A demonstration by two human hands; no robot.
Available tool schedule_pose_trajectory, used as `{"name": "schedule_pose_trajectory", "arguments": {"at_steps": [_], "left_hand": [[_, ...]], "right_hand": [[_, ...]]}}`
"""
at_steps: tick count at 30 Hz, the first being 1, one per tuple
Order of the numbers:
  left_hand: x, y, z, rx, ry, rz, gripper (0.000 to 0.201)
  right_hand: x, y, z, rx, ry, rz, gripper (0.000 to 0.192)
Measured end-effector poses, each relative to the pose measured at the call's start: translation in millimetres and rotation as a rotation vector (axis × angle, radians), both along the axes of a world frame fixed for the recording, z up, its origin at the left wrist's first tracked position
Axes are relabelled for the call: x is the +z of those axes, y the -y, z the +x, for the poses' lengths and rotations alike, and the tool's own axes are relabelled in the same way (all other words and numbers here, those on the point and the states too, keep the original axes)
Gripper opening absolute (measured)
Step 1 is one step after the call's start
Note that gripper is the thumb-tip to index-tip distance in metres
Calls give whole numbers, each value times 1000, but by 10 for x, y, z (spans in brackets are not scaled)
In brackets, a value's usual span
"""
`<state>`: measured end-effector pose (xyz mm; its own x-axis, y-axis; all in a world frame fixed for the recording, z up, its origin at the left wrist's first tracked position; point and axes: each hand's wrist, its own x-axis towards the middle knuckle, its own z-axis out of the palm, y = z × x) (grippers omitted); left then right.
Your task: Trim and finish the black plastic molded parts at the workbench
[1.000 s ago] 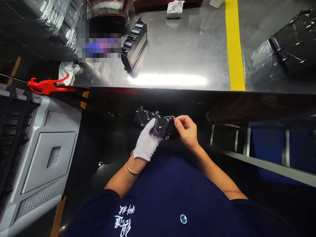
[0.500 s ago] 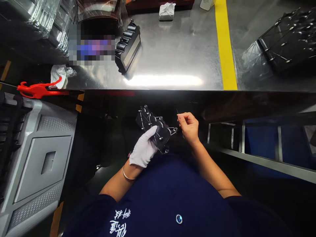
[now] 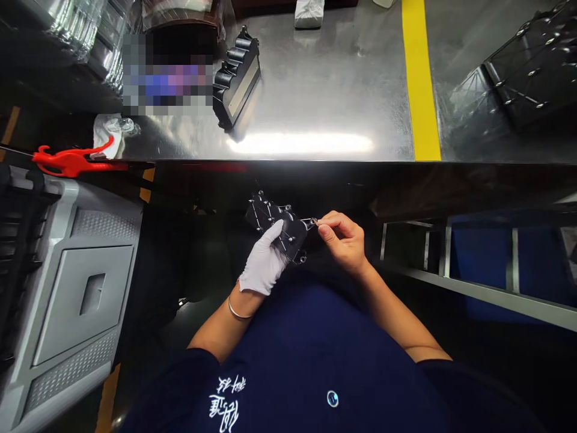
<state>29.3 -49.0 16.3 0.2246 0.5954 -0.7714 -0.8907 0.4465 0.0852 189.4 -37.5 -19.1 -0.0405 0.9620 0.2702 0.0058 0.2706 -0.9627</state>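
Note:
My left hand, in a white glove, grips a black moulded housing with ribs and bright-edged screw lugs, thumb on its upper face. The housing is held tilted in front of my body, below the bench edge. My bare right hand pinches thumb and forefinger at the lug on the housing's right corner. The thin dark needle-like thing between those fingertips is barely visible now; the fingers hide most of it.
On the metal bench stand a black ribbed part, a white wrapped block and black housings at right. Yellow tape crosses it. A red air gun hangs left, above a grey bin. A metal frame stands right.
My right hand has brought its pinched fingertips from just above the housing's right lug down to it. My left hand still holds the housing, and the view has shifted slightly.

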Motion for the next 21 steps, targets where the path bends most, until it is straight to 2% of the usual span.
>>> {"name": "schedule_pose_trajectory", "arguments": {"at_steps": [3,7,10,12,16,21], "left_hand": [[-24,9,-42,-37,8,25,18],[18,67,-96,-185,-38,109,15],[46,112,-139,-292,-149,270,13],[48,119,-181,-320,-212,380,22],[59,101,-266,-380,-303,519,40],[44,109,-275,-460,-317,585,36]], "right_hand": [[-4,-11,-11,1,11,-22,13],[-16,-39,-1,-35,85,-108,23],[32,-19,69,71,155,-120,29],[101,4,138,207,213,-31,32],[255,9,247,469,320,243,38],[352,-28,278,635,446,363,47]]}}
